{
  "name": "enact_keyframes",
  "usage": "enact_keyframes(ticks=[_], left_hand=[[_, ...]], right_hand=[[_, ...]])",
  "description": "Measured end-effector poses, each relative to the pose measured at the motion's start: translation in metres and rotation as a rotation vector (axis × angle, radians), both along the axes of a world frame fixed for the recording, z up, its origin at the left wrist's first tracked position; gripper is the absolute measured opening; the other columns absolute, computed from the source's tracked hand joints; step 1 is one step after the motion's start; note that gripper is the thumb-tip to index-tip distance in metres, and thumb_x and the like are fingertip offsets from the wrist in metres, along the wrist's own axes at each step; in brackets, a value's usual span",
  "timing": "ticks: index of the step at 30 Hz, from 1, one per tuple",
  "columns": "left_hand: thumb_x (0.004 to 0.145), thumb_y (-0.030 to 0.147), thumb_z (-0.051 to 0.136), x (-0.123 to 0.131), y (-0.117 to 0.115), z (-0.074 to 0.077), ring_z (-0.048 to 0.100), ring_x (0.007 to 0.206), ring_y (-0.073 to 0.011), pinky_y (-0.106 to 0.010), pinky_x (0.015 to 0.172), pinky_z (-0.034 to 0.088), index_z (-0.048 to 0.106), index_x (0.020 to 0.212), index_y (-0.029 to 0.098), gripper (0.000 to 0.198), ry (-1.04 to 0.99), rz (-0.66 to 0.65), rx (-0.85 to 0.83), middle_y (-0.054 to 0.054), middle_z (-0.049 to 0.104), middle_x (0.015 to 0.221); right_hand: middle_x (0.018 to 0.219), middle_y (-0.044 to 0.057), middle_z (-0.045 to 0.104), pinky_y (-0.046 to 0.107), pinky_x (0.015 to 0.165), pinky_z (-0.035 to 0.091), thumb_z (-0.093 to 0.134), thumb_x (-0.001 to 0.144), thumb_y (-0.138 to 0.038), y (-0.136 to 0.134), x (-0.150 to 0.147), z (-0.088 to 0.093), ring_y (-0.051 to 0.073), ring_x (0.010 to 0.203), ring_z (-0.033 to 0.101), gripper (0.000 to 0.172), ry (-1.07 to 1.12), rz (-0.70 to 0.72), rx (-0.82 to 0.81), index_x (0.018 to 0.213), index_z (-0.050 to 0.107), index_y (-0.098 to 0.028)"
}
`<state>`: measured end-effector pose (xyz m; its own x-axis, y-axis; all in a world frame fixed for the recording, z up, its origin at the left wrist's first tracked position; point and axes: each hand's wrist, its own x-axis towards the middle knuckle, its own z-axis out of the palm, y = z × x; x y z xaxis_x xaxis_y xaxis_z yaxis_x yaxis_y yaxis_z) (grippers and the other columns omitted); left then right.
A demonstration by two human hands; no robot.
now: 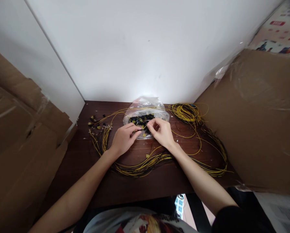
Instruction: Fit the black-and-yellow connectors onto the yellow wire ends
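Currently, thin wire (145, 127) being pinched by left hand (124, 138) and right hand (161, 132) over clear bag (145, 102) of black parts (143, 119); near side being crowded by wire bundle (140, 170), right rear by yellow coil (187, 113); both flanks being blocked by cardboard (254, 126).

A white wall (145, 48) rises behind the far edge of the dark brown tabletop (157, 186). Cardboard (256, 123) stands along its left and right edges.
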<state>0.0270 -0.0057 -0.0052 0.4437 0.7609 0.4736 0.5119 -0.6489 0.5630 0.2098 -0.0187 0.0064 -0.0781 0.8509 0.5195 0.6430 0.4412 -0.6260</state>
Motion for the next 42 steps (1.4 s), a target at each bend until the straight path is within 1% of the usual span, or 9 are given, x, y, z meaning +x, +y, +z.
enact_keyframes(ticks=[7, 12, 15, 20, 25, 27, 32, 39, 42], left_hand=[[0.085, 0.021, 0.054, -0.0002, -0.0001, -0.0005, 0.053, 0.067, -0.0123, -0.024, 0.062, 0.041, 0.067, 0.093, 0.016, 0.016, 0.016, 0.011, 0.005, -0.004, 0.063, 0.085], [0.085, 0.021, 0.054, -0.0004, 0.0002, -0.0007, 0.054, 0.068, -0.0121, -0.024, 0.063, 0.042, 0.067, 0.092, 0.017, 0.015, 0.004, -0.004, -0.006, -0.003, 0.062, 0.086], [0.085, 0.021, 0.054, -0.0003, 0.0006, -0.0007, 0.055, 0.069, -0.0126, -0.024, 0.064, 0.043, 0.068, 0.092, 0.017, 0.016, 0.001, -0.007, -0.007, -0.004, 0.062, 0.084], [0.085, 0.022, 0.054, -0.0004, 0.0012, -0.0005, 0.056, 0.071, -0.0134, -0.024, 0.064, 0.043, 0.069, 0.093, 0.017, 0.017, -0.013, -0.007, -0.004, -0.004, 0.063, 0.085], [0.085, 0.022, 0.055, -0.0007, 0.0016, -0.0014, 0.056, 0.071, -0.0133, -0.024, 0.063, 0.044, 0.069, 0.094, 0.018, 0.018, -0.015, -0.007, 0.007, -0.004, 0.063, 0.085], [0.085, 0.022, 0.055, -0.0010, 0.0017, -0.0018, 0.056, 0.071, -0.0130, -0.024, 0.063, 0.044, 0.069, 0.094, 0.018, 0.018, -0.016, -0.009, 0.011, -0.004, 0.063, 0.085], [0.085, 0.023, 0.055, -0.0013, 0.0012, -0.0018, 0.055, 0.069, -0.0127, -0.024, 0.063, 0.044, 0.069, 0.094, 0.018, 0.018, -0.005, -0.011, 0.002, -0.004, 0.063, 0.085], [0.085, 0.022, 0.054, -0.0008, -0.0003, -0.0007, 0.055, 0.071, -0.0126, -0.024, 0.064, 0.043, 0.068, 0.095, 0.018, 0.018, 0.012, -0.018, 0.010, -0.004, 0.062, 0.088], [0.085, 0.022, 0.054, -0.0006, -0.0004, 0.0000, 0.055, 0.072, -0.0127, -0.024, 0.064, 0.043, 0.068, 0.096, 0.018, 0.018, 0.011, -0.015, 0.019, -0.004, 0.062, 0.089]], right_hand=[[0.067, 0.000, 0.061, 0.021, 0.056, 0.041, 0.053, 0.080, -0.019, -0.0020, -0.0018, 0.0001, 0.010, 0.058, 0.054, 0.011, -0.043, 0.087, -0.040, 0.084, 0.063, -0.017], [0.072, 0.000, 0.062, 0.022, 0.059, 0.041, 0.053, 0.080, -0.018, -0.0022, -0.0025, -0.0017, 0.011, 0.061, 0.055, 0.011, -0.104, 0.166, -0.065, 0.082, 0.063, -0.017], [0.071, 0.000, 0.063, 0.022, 0.059, 0.041, 0.053, 0.080, -0.019, -0.0021, -0.0023, -0.0025, 0.011, 0.061, 0.055, 0.011, -0.111, 0.139, -0.072, 0.079, 0.064, -0.017], [0.071, 0.001, 0.065, 0.022, 0.059, 0.040, 0.055, 0.080, -0.022, -0.0015, -0.0019, -0.0029, 0.012, 0.062, 0.057, 0.012, -0.072, 0.027, -0.076, 0.075, 0.065, -0.017], [0.068, 0.000, 0.065, 0.021, 0.057, 0.040, 0.054, 0.079, -0.020, -0.0008, -0.0013, -0.0025, 0.011, 0.058, 0.056, 0.013, -0.017, -0.034, -0.063, 0.072, 0.064, -0.016], [0.068, 0.000, 0.065, 0.021, 0.057, 0.040, 0.054, 0.079, -0.020, -0.0008, -0.0015, -0.0022, 0.011, 0.057, 0.055, 0.012, -0.011, -0.029, -0.062, 0.074, 0.064, -0.016], [0.064, -0.002, 0.062, 0.021, 0.054, 0.040, 0.053, 0.079, -0.021, -0.0015, -0.0028, -0.0014, 0.009, 0.050, 0.050, 0.015, 0.005, -0.009, -0.084, 0.088, 0.064, -0.017], [0.066, -0.001, 0.062, 0.021, 0.057, 0.041, 0.053, 0.077, -0.017, -0.0034, -0.0043, -0.0006, 0.011, 0.059, 0.055, 0.012, -0.044, 0.058, -0.046, 0.082, 0.064, -0.017], [0.068, 0.000, 0.062, 0.021, 0.058, 0.041, 0.052, 0.077, -0.016, -0.0037, -0.0041, -0.0011, 0.011, 0.059, 0.055, 0.012, -0.066, 0.089, -0.038, 0.080, 0.064, -0.017]])
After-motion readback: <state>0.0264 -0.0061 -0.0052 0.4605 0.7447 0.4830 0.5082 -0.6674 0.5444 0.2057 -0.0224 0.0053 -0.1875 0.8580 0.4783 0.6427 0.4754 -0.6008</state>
